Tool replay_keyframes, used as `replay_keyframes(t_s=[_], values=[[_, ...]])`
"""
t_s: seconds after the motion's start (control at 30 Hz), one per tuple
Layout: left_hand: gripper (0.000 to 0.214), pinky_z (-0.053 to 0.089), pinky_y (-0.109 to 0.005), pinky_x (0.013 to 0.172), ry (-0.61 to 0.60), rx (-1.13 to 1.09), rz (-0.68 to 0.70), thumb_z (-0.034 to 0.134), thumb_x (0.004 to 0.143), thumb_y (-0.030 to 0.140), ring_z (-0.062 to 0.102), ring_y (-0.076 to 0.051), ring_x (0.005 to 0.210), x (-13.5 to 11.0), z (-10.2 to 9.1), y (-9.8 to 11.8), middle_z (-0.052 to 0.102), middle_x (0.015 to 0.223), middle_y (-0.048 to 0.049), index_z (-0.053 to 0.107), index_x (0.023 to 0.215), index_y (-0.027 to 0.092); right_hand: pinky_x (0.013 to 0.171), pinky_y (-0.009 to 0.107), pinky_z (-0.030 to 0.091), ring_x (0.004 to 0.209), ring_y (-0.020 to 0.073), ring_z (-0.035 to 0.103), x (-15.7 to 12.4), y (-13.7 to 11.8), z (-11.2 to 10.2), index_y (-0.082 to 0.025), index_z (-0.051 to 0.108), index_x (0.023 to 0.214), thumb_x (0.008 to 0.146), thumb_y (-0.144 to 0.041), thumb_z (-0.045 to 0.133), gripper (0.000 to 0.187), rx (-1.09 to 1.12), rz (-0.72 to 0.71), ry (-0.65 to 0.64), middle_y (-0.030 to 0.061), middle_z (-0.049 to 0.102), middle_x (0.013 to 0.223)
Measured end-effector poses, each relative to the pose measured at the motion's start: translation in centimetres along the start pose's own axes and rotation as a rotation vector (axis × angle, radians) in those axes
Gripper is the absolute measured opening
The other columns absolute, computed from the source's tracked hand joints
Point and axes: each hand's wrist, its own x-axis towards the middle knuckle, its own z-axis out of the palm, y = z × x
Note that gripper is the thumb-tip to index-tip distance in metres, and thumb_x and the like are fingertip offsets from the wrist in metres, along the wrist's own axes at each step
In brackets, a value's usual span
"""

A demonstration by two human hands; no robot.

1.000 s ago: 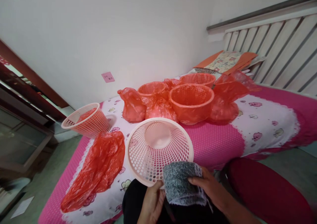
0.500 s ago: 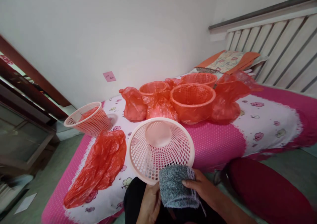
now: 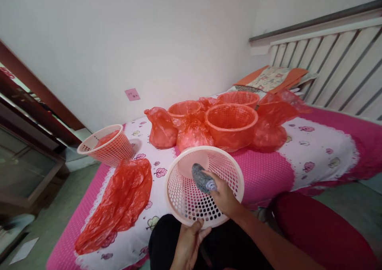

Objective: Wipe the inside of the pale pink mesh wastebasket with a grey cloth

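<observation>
A pale pink plastic basket [image 3: 238,178] with a perforated wall tilts toward me over my lap and the bed edge. My left hand [image 3: 189,238] grips its near rim, thumb on the rim and fingers underneath. My right hand [image 3: 223,194] is closed around a folded grey speckled cloth [image 3: 201,178] inside the basket opening. The cloth is bunched and points at the basket's pale bottom; whether it touches the wall I cannot tell. To the left a crumpled red plastic bag [image 3: 119,206] lies flat on the bedspread.
On the bed [image 3: 265,170] stand several red-bagged baskets, among them a front one [image 3: 231,120]. Another pink basket [image 3: 110,150] leans at the left with red plastic inside. A dark red stool [image 3: 322,230] stands at right, a radiator [image 3: 328,63] behind.
The grey cloth has moved from above my lap into the basket with my right hand, bunched smaller. The basket has shifted slightly right, and my left hand shows on its rim.
</observation>
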Motion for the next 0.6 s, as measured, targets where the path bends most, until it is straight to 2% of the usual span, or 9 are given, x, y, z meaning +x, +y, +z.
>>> replay_keyframes(t_s=[0.1,0.23,0.33,0.4,0.5,0.6], values=[[0.061,0.062,-0.047,0.095,-0.004,-0.007,-0.002,0.078,0.076,0.005,0.073,-0.029,0.108,-0.1,0.0,-0.1,0.075,0.115,-0.0126,0.057,0.132,0.018,0.116,0.041,0.041,0.132,0.0230,0.058,2.7,0.2,1.4,-0.017,0.059,0.138,0.078,0.001,0.042,0.065,-0.287,-0.083,-0.070,0.0127,0.064,0.142],[0.066,0.062,-0.048,0.095,0.010,-0.013,0.006,0.077,0.076,0.003,0.074,-0.030,0.107,-0.2,0.2,-0.2,0.076,0.114,-0.0124,0.055,0.137,0.019,0.114,0.039,0.039,0.129,0.0260,0.059,6.1,1.4,3.9,-0.014,0.063,0.132,0.085,0.001,0.045,0.053,-0.622,0.041,-0.233,0.0155,0.066,0.137],[0.063,0.062,-0.048,0.094,0.021,-0.007,-0.003,0.074,0.078,0.001,0.075,-0.027,0.099,-0.2,0.2,-0.3,0.076,0.108,-0.0128,0.054,0.137,0.015,0.110,0.045,0.041,0.123,0.0320,0.063,7.1,3.6,5.8,-0.009,0.068,0.122,0.082,0.000,0.055,0.043,-0.686,0.141,-0.341,0.0205,0.069,0.128],[0.063,0.062,-0.048,0.095,0.035,-0.012,0.000,0.072,0.078,-0.001,0.075,-0.026,0.098,-0.2,0.1,-0.3,0.076,0.108,-0.0122,0.053,0.136,0.015,0.105,0.046,0.045,0.117,0.0321,0.065,7.0,5.3,6.8,-0.008,0.068,0.122,0.083,-0.003,0.060,0.040,-0.704,0.212,-0.409,0.0212,0.069,0.126],[0.063,0.062,-0.049,0.096,0.053,-0.020,0.001,0.070,0.079,-0.002,0.075,-0.025,0.099,-0.1,-0.2,-0.2,0.076,0.111,-0.0116,0.052,0.136,0.017,0.101,0.047,0.049,0.114,0.0282,0.066,6.5,7.3,7.6,-0.013,0.064,0.127,0.090,-0.014,0.065,0.037,-0.703,0.284,-0.484,0.0155,0.067,0.130],[0.064,0.063,-0.048,0.096,0.070,-0.019,-0.021,0.069,0.080,-0.004,0.075,-0.024,0.096,0.0,-0.2,-0.2,0.076,0.111,-0.0114,0.050,0.138,0.017,0.102,0.048,0.049,0.116,0.0267,0.064,6.0,8.2,7.7,-0.015,0.064,0.127,0.094,-0.022,0.064,0.033,-0.670,0.300,-0.513,0.0119,0.067,0.130]])
